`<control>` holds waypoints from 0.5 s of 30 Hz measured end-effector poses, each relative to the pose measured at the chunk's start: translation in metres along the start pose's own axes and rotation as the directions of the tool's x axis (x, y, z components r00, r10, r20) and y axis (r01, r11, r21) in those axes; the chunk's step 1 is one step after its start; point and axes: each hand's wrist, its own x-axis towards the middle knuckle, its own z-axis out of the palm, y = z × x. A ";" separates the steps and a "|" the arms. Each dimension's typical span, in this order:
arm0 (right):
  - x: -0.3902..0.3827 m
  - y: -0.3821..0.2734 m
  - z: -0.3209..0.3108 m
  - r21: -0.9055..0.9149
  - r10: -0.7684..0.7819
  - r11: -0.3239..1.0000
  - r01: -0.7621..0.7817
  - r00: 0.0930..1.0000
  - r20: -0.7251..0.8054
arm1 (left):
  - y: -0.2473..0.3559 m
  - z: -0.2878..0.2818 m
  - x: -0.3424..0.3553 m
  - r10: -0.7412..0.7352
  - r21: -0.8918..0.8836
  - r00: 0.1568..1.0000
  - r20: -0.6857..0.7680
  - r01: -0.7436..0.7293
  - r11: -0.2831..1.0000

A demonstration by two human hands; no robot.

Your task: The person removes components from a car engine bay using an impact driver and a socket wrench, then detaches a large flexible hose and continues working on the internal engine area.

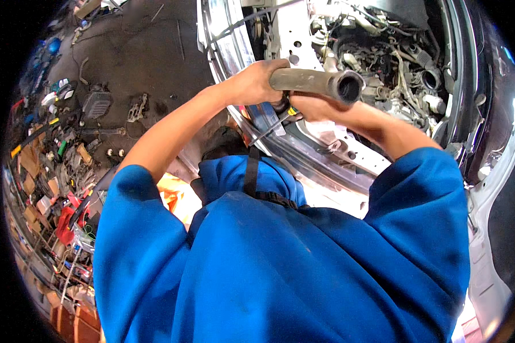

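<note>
A grey-brown pipe [306, 80] with a dark, round open mouth lies crosswise above the front of a car. My left hand [260, 83] is closed around the pipe's left end. Just beneath the pipe, my right hand [317, 108] is closed on a screwdriver [272, 127]. Its yellow part shows at the fingers and its thin metal shaft slants down to the left. The pipe hides part of the right hand's fingers and most of the screwdriver's handle.
An open engine bay [389, 68] with hoses and metal parts lies beyond my hands. The car's curved front bar [274, 143] runs below them. Tools, boxes and loose parts [57, 171] clutter the left side. A dark grey part [97, 104] lies on the floor [137, 57].
</note>
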 end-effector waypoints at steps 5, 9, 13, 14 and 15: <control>0.011 -0.026 -0.033 -0.184 0.147 0.979 -0.085 0.922 0.359 | 0.006 -0.018 0.018 0.231 0.161 0.961 -0.153 -0.207 0.965; 0.008 -0.021 -0.011 -0.177 0.101 0.983 -0.049 0.948 0.302 | 0.039 -0.002 0.041 0.295 0.160 0.944 -0.151 -0.271 0.949; 0.002 -0.023 -0.014 -0.343 -0.001 0.937 0.070 0.980 0.197 | 0.051 0.015 0.051 0.302 0.388 0.952 -0.050 -0.260 0.884; 0.002 -0.023 -0.014 -0.322 0.028 0.944 0.066 0.960 0.279 | 0.052 0.015 0.051 0.297 0.377 0.954 -0.034 -0.263 0.888; 0.003 -0.024 -0.013 -0.303 0.055 0.951 0.060 0.932 0.359 | 0.053 0.015 0.049 0.293 0.366 0.956 -0.019 -0.266 0.892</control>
